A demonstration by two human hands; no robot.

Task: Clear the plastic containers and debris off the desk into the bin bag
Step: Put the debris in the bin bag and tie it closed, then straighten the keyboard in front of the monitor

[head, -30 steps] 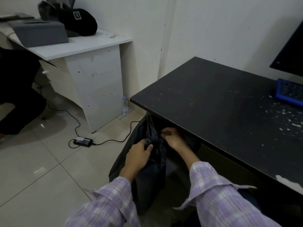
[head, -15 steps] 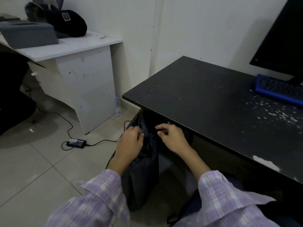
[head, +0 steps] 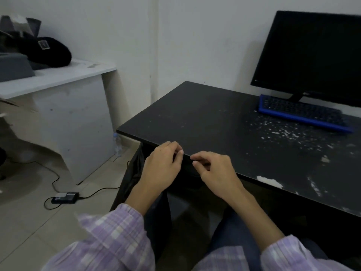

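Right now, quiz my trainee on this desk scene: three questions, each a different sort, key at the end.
1. True or false: the left hand and right hand both hold plastic containers.
2. Multiple choice: the white debris on the black desk lies mostly A) in front of the blue keyboard, B) at the desk's far left corner, C) on the floor.
3. Fill in: the black bin bag hangs below the desk's ____ edge.

Key: 1 false; 2 A; 3 front.
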